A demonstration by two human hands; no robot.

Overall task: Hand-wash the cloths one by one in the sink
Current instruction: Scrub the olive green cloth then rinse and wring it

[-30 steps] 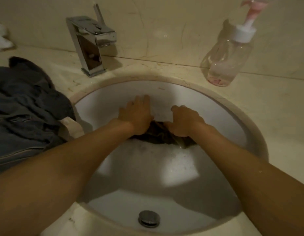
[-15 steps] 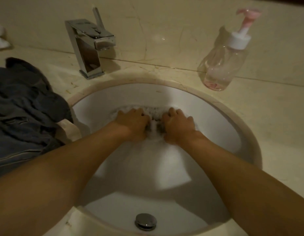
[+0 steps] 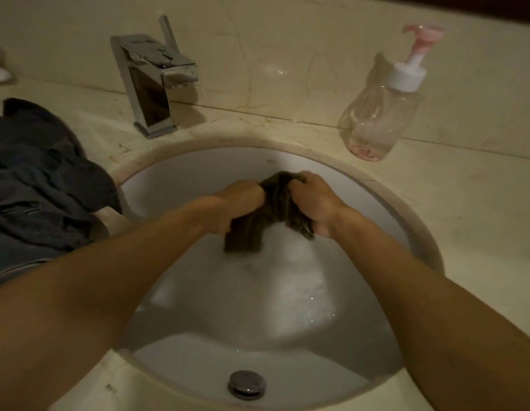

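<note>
A dark, wet cloth hangs bunched between my two hands over the far half of the round white sink. My left hand grips its left side and my right hand grips its right side, fingers curled into the fabric. The cloth's lower ends dangle just above the soapy, foamy water. A pile of dark grey-blue cloths lies on the counter to the left of the sink.
A chrome tap stands behind the sink at the left. A clear pump bottle with a pink nozzle stands on the counter at the back right. A chrome drain plug sits near the sink's front edge.
Both hands pressed the cloth down into the foam against the far sink wall; now they have lifted it up out of the water, gripping it bunched between them.
</note>
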